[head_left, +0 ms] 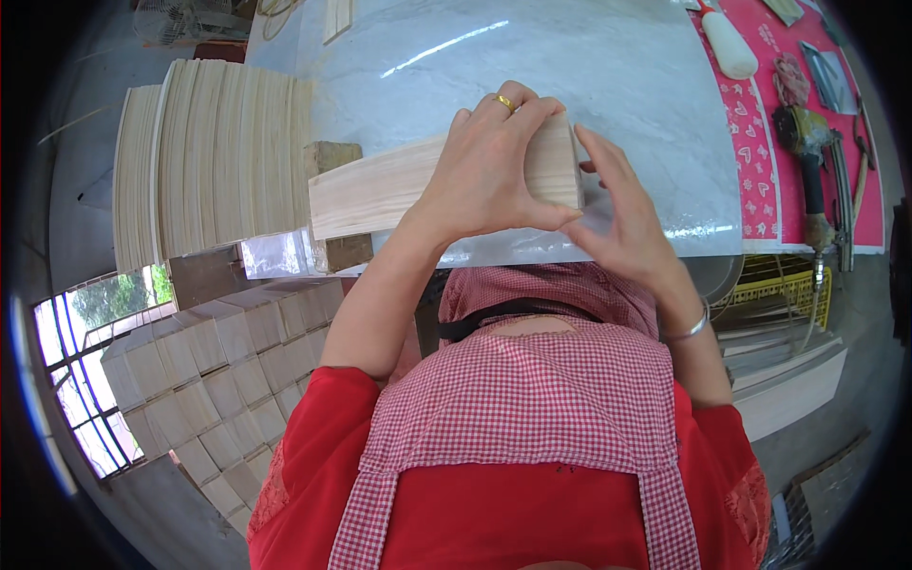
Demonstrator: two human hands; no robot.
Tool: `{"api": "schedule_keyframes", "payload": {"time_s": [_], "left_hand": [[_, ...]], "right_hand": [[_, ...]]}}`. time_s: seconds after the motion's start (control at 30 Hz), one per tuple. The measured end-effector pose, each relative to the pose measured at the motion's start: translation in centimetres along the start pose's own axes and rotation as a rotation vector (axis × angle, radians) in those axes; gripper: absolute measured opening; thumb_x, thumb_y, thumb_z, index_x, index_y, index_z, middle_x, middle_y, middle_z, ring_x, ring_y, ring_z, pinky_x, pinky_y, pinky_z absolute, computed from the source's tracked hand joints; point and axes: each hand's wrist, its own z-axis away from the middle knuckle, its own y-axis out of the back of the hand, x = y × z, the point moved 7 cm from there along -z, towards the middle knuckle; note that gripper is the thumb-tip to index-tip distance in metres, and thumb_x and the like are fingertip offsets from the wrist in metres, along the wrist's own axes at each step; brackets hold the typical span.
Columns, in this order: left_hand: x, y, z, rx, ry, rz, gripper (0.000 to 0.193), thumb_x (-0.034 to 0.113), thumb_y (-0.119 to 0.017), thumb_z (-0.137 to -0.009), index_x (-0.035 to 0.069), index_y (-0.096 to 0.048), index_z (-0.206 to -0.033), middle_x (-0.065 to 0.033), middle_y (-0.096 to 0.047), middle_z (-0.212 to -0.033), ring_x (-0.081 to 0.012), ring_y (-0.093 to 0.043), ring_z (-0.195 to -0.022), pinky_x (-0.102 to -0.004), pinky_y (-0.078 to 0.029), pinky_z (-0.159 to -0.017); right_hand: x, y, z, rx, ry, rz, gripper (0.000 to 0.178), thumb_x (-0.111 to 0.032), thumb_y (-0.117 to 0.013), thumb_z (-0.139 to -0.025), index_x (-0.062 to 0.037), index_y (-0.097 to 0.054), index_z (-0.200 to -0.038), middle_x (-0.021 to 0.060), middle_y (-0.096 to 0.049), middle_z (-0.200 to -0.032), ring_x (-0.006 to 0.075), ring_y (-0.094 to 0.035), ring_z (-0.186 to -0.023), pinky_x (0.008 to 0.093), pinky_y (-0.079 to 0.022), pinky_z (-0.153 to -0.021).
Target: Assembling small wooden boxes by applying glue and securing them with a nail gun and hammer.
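A long, pale, box-shaped wooden piece (375,190) lies across the near part of the table, its left end by two small wood blocks. My left hand (489,166), with a ring on one finger, spans its top close to the right end. The fingers reach over the far edge and the thumb lies along the near right corner, so the hand grips the piece. Just beyond that right end is my right hand (622,209), fingers spread and curved, palm toward the wood. Its thumb tip comes close to my left thumb; whether it touches the wood I cannot tell.
Thin wooden boards (218,161) stand in a tight row at the left. Below them rise stacked wooden blocks (218,370). On a pink patterned cover (755,180) at the right lie a white bottle (730,43) and an air-powered nail gun (812,171). A yellow crate (774,290) sits lower right.
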Motion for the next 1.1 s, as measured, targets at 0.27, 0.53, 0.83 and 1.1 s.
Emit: {"api": "schedule_keyframes", "payload": {"time_s": [0.27, 0.53, 0.83, 1.1], "left_hand": [[0.0, -0.1, 0.1, 0.016, -0.015, 0.0, 0.088, 0.036, -0.086, -0.05, 0.004, -0.055, -0.126, -0.0123, -0.055, -0.116, -0.0304, -0.056, -0.103, -0.0404, -0.042, -0.088], [-0.1, 0.2, 0.0, 0.045, -0.032, -0.002, 0.087, 0.039, -0.086, -0.05, 0.004, -0.056, -0.124, -0.0123, -0.055, -0.116, -0.0309, -0.057, -0.103, -0.0406, -0.042, -0.087], [-0.6, -0.1, 0.7, 0.096, -0.038, -0.011, 0.083, 0.041, -0.084, -0.053, 0.004, -0.058, -0.123, -0.0124, -0.056, -0.115, -0.0303, -0.057, -0.105, -0.041, -0.043, -0.087], [-0.9, -0.4, 0.8, 0.081, -0.023, -0.017, 0.085, 0.043, -0.082, -0.054, 0.004, -0.057, -0.125, -0.0117, -0.055, -0.117, -0.0294, -0.056, -0.109, -0.0421, -0.043, -0.088]], "right_hand": [[-3.6, -0.6, 4.9, 0.087, 0.062, -0.078, 0.076, -0.011, -0.075, -0.074, -0.0044, -0.045, -0.143, 0.0175, -0.041, -0.147, 0.0345, -0.048, -0.129, 0.0426, -0.042, -0.105], [-1.1, 6.8, 6.3, 0.213, 0.059, 0.24, 0.021, -0.009, -0.071, -0.082, -0.0014, -0.068, -0.101, 0.0173, -0.061, -0.124, 0.031, -0.059, -0.114, 0.0395, -0.047, -0.094], [7.2, 26.5, 8.3, 0.406, -0.259, 1.311, 0.05, -0.035, -0.073, -0.085, -0.0016, -0.059, -0.12, 0.0238, -0.065, -0.114, 0.0409, -0.062, -0.104, 0.0465, -0.049, -0.089], [11.9, 29.1, 5.3, 0.218, -0.414, 1.323, 0.056, -0.033, -0.071, -0.082, 0.0037, -0.053, -0.12, 0.0288, -0.068, -0.096, 0.0459, -0.066, -0.09, 0.0514, -0.051, -0.079]]}}
